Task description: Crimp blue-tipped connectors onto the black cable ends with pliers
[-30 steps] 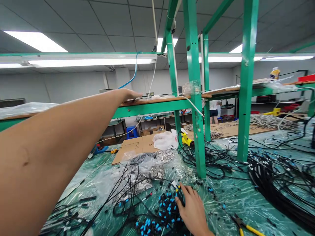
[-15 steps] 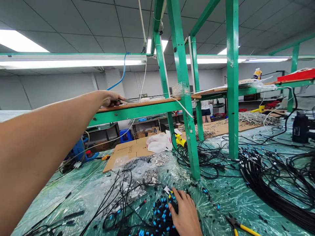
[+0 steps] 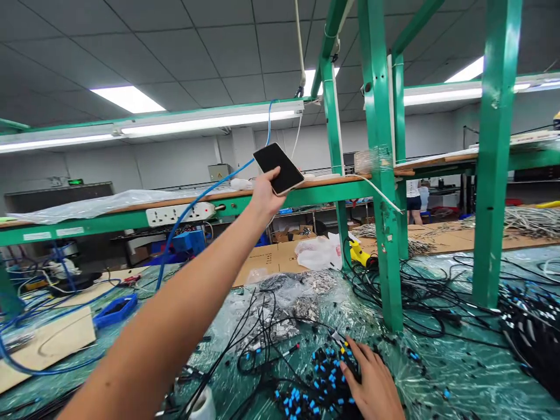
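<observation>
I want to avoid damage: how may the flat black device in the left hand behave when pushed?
The flat black device is probably stiff: it looks straight with the left hand at one edge. Its smooth surface may be slippery.

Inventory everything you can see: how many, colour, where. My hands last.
Flat device: one, black, upper middle
Blue-tipped pieces: many, black, lower middle
Cables: many, black, on the bench
Shelves: several, green-edged, middle
Power strip: one, white, shelf edge
Posts: several, green, right
Lights: several, white, overhead
Cardboard: several pieces, brown, behind
Bag: one, white, middle
Tray: one, blue, left
Cords: several, blue, left
Person: one, white top, background
Left hand: one, bare, holding the flat device
Right hand: one, bare, at the pieces
</observation>
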Tool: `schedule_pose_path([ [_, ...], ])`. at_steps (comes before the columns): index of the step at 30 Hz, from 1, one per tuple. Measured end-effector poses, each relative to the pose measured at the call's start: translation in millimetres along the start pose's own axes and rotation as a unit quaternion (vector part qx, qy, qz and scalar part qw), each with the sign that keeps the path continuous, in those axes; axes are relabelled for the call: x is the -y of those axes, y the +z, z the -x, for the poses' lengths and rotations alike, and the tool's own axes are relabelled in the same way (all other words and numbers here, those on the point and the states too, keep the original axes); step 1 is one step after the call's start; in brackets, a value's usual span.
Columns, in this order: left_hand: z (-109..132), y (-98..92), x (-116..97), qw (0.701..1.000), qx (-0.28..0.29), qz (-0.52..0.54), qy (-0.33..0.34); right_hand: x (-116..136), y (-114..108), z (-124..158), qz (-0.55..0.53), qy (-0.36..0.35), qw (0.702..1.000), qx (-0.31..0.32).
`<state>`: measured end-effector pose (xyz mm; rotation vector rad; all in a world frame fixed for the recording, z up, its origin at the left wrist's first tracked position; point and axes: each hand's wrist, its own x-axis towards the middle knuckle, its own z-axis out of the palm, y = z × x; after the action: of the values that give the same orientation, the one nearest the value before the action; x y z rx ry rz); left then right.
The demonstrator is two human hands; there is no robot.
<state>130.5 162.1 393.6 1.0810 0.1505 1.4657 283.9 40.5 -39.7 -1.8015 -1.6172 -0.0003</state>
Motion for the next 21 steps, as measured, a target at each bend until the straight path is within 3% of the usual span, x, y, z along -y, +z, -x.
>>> schedule_pose_path([
  [3,17.2,-0.9,8.1,0.993,0.057,0.094,-0.037,-6.2,5.2,-1.2,-0.003,-0.005,1.0,-0.004],
  [6,25.0,-0.2,8.7,0.987,0.059,0.133,-0.067,-11.9,8.3,-3.0,-0.006,-0.006,1.0,-0.004],
  [21,24.2,-11.3,-1.9,0.986,0.146,0.051,-0.06,-21.5,17.1,-5.7,-0.005,-0.021,1.0,-0.015],
])
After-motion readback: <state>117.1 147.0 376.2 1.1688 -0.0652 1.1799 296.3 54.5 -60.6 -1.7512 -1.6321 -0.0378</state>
